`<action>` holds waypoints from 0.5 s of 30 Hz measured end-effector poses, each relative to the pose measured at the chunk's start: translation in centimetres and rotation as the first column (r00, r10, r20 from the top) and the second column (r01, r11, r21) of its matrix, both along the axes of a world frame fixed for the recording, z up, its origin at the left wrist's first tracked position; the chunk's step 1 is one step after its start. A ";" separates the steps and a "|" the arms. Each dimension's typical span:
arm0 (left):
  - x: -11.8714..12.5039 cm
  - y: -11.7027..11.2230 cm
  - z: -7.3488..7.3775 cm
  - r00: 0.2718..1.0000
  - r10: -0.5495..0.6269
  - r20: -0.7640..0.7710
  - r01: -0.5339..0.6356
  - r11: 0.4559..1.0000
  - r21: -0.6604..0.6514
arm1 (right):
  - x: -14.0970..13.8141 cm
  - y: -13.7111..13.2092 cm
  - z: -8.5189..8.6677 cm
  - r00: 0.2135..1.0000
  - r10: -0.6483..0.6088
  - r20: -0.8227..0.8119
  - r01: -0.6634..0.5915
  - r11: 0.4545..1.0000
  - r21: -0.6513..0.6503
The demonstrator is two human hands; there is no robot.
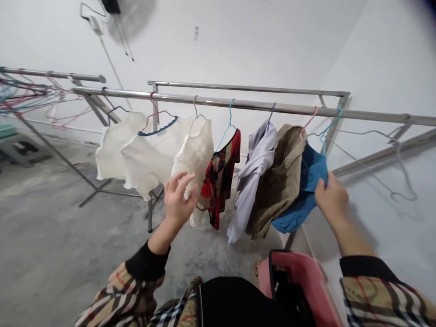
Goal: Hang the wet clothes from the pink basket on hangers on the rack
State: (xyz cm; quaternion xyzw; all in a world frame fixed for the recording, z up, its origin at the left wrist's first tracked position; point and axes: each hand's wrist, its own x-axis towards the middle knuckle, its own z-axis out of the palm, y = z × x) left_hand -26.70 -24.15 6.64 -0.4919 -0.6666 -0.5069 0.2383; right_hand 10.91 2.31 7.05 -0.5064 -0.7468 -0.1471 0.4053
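My right hand (pixel 333 198) pinches the edge of a blue garment (pixel 311 181), which hangs from a turquoise hanger (pixel 323 135) at the right of the row. In front of a cream lace top (pixel 197 145) is my left hand (pixel 180 196), its fingers apart and slightly bent, with nothing in them. Whether it touches the lace cannot be told. Between my hands hang a red and black patterned top (pixel 226 159), a pale lavender garment (pixel 257 156) and an olive-brown one (pixel 281 172). White tops (pixel 153 152) hang farther left.
A metal rail (pixel 211 101) carries the hangers across the view. At right, a bare wire hanger (pixel 369 171) hangs by the wall. A pink basket (pixel 316 277) with dark contents stands below. Bare coloured hangers (pixel 44 93) crowd another rack at left, near a grey stool (pixel 23 147).
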 end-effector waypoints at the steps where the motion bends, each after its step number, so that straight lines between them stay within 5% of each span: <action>1: -1.1 0.9 0.9 0.997 0.066 -0.042 -0.067 0.997 -0.033 | 0.0 0.0 -0.3 1.000 0.010 -0.010 -0.010 1.000 0.001; 4: -3.8 3.6 2.4 0.985 0.166 -0.037 -0.170 0.962 -0.216 | -0.1 -0.4 -1.1 0.999 0.028 -0.041 -0.029 1.000 -0.004; 8: -6.0 5.8 2.6 0.974 0.205 0.098 -0.147 0.898 -0.414 | 0.2 -1.1 -1.6 0.994 0.073 -0.082 -0.071 0.997 0.030; 12: -7.2 5.7 2.6 0.965 0.230 0.129 -0.145 0.871 -0.470 | 1.0 -2.5 -1.7 0.991 0.067 -0.117 -0.069 0.998 -0.015; 15: -8.6 5.2 2.8 0.972 0.206 0.112 -0.142 0.899 -0.413 | 1.7 -4.6 -2.0 0.973 0.044 -0.228 -0.063 0.995 -0.078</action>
